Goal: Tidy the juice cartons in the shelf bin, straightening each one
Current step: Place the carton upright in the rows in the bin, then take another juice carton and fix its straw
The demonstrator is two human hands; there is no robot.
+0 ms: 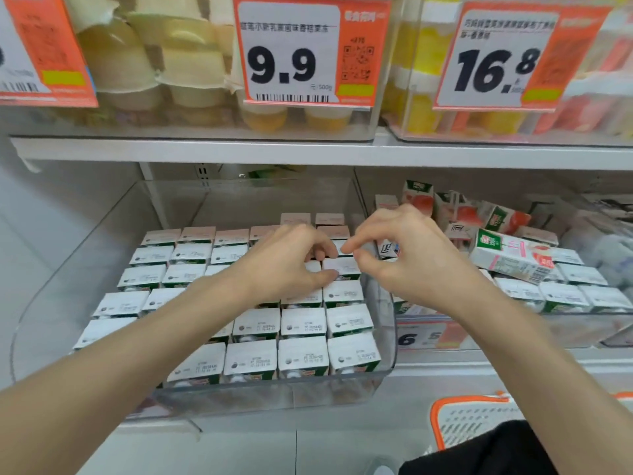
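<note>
White store shelving (239, 150) fills the view, with price tags reading 9.9 (291, 53) and 16.8 (496, 63) hung on the upper tier in front of tubs of pale jelly cups (191, 63). Below sits the clear shelf bin (102, 255), holding the juice cartons (303, 322) upright in tight rows with their white tops facing up. The left hand (287, 262) reaches into the far right part of the bin, its thumb and curled fingers closed around a single carton (313, 267) in the rows. The right hand (404, 255) is above the bin's right wall, fingers bent, with index finger and thumb pointing at the carton tops beside the left hand. I cannot tell whether it grasps anything. To the right, a neighbouring bin (582, 323) holds more cartons, several tilted or lying flat, including a pink and white carton (513, 258) on its side. An orange-rimmed basket (462, 419) shows at the lower right.
</note>
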